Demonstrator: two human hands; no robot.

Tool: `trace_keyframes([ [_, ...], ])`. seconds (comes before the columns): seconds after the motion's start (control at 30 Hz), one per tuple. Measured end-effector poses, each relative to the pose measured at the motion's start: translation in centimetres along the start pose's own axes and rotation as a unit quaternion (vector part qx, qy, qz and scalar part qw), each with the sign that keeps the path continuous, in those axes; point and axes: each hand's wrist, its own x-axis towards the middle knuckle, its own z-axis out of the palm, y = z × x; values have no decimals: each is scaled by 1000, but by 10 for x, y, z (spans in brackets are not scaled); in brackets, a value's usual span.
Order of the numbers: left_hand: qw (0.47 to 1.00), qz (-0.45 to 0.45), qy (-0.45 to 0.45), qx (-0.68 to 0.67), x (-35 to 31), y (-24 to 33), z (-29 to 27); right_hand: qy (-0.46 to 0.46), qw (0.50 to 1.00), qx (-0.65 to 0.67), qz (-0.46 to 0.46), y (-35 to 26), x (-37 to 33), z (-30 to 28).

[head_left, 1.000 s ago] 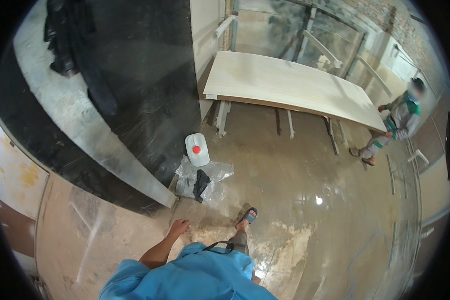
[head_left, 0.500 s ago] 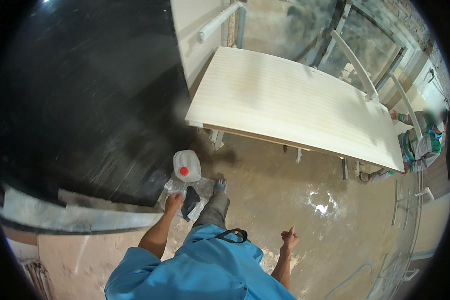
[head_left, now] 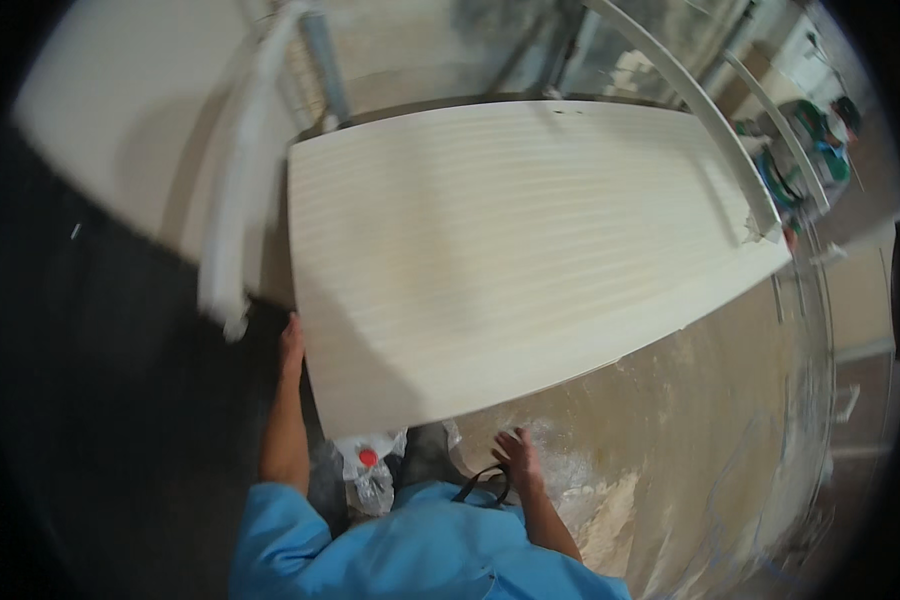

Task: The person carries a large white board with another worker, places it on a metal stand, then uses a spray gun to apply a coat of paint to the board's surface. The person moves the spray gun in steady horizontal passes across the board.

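Observation:
A large pale, faintly striped panel (head_left: 530, 250) spans the middle of the view. At its left edge is my left hand (head_left: 291, 345), with stretched fingers up against the side; blur hides exactly how they meet it. My right hand (head_left: 520, 465) hovers just off the panel's near edge, fingers spread and holding nothing. Below the near left corner, a whitish jug with a red cap (head_left: 367, 457) shows partly, the panel covering the rest. Clear plastic sheeting (head_left: 373, 492) lies around it by my legs.
A co-worker (head_left: 805, 150) in a green and grey top is at the panel's far right end. White curved bars (head_left: 705, 105) rise there. A white post (head_left: 235, 190) stands close on the left, near a dark surface (head_left: 100, 400). Thin hose (head_left: 720, 500) lies on the floor.
I have come up to the panel, which now fills more of the view. My left hand has risen to its left edge. My right hand has moved nearer and its fingers have spread.

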Motion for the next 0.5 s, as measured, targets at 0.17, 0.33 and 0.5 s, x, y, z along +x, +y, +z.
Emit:
trace_keyframes([
  [0.17, 994, -67, -54, -68, 80, 25, 14, 19, 969, 237, 63, -3, 39, 145],
  [0.33, 939, -99, -241, -226, 114, 50, 39, 53, 947, 312, 51, -11, 42, 175],
  [0.5, 956, -101, -237, -140, 101, 66, 43, 100, 917, 372, 102, -10, 43, 171],
])
